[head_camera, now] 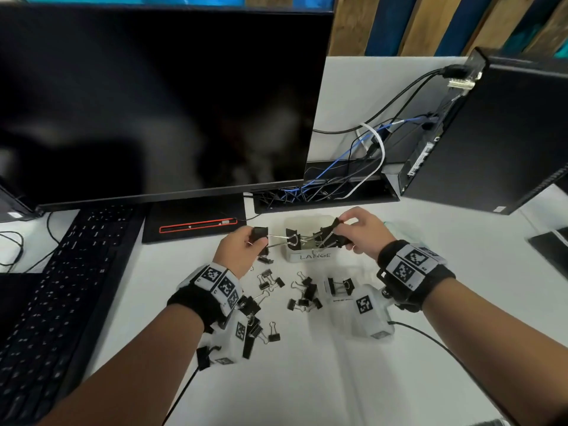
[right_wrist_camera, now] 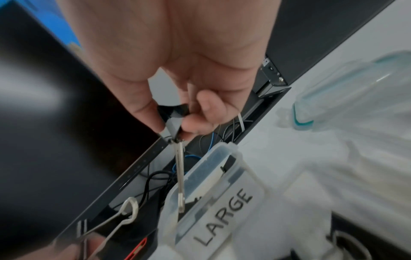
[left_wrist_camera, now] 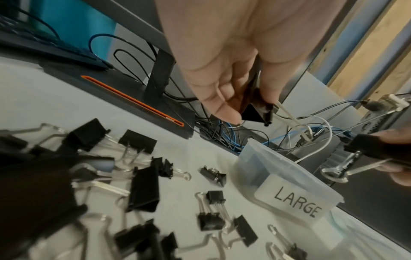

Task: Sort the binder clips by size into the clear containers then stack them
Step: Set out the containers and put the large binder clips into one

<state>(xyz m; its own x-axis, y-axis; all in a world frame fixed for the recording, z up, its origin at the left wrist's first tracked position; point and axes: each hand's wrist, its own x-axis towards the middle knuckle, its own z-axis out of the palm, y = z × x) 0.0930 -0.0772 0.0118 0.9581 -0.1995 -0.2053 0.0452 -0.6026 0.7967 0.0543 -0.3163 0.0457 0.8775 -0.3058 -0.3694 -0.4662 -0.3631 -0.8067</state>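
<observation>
both hands (head_camera: 242,247) (head_camera: 361,233) have fingers clamped on big binder clips (head_camera: 259,233) over the large container (head_camera: 310,256) mid-frame, so next is probably dropping them in, smaller clips (head_camera: 302,295) still loose on the surface.

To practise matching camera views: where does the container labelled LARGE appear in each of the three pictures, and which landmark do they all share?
Head view: LARGE container sits at centre, between and just below both hands.
Left wrist view: lower right, label facing the camera.
Right wrist view: bottom centre, label running diagonally.
Shared landmark: the tangle of blue and black cables just behind the container.
</observation>
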